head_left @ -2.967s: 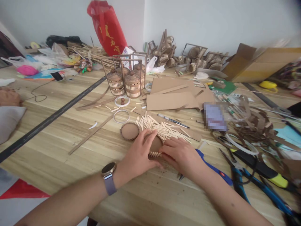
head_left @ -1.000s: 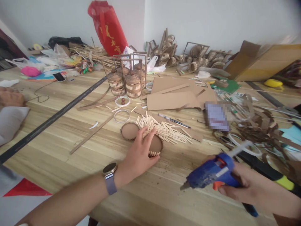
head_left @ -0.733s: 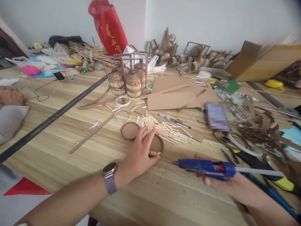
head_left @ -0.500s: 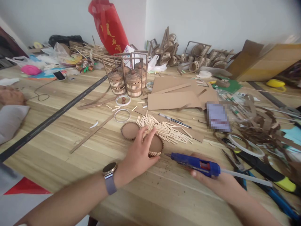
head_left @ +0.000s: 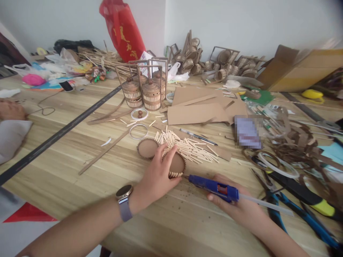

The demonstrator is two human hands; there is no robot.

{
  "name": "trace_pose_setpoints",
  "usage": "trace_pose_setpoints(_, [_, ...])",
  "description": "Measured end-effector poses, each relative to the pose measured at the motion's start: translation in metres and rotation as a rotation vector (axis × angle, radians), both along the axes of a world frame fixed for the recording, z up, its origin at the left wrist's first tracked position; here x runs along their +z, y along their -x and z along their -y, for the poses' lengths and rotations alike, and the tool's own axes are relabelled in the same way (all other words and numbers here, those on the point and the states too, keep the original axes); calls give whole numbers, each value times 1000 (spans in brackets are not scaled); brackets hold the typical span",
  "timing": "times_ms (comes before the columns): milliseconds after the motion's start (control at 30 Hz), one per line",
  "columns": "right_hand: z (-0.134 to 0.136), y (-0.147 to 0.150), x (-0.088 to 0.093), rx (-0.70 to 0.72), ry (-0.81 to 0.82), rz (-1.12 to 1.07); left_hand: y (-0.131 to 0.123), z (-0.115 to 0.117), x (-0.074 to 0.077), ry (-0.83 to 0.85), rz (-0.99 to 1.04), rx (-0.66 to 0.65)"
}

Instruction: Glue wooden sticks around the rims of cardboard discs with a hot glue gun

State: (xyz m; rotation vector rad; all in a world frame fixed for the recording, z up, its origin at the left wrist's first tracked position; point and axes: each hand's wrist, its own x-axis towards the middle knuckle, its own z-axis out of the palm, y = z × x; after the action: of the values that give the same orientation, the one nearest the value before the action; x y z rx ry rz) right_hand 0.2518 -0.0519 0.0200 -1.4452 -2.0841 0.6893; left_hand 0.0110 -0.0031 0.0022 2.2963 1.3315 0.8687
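My left hand (head_left: 157, 176) lies over a round brown cardboard disc (head_left: 178, 165) edged with short wooden sticks, its fingers pressed on top. My right hand (head_left: 234, 207) grips a blue glue gun (head_left: 214, 184) with a clear glue stick at its back. The gun's nozzle touches the disc's lower right rim. A second brown disc (head_left: 147, 148) lies just to the left. A heap of short wooden sticks (head_left: 190, 147) lies behind both discs.
Finished stick baskets in frames (head_left: 146, 93) stand behind, beside flat cardboard sheets (head_left: 198, 107) and a pen (head_left: 197, 136). Pliers and cutters (head_left: 292, 210) lie at the right. A long black bar (head_left: 59, 134) crosses the table at the left. Another person's arm (head_left: 10, 110) rests at the far left.
My right hand left the disc, picked up the blue glue gun at the right and brought it leftward until its nozzle met the disc's rim. My left hand stayed on the disc.
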Motion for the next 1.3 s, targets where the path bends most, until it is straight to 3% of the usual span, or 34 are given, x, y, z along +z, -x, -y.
trace_pose_setpoints(1033, [-2, 5, -1, 9, -96, 12, 0, 0, -1, -12, 8, 0])
trace_pose_setpoints(1300, [0, 5, -1, -15, -58, 35, 0, -1, 1, 8, -2, -2])
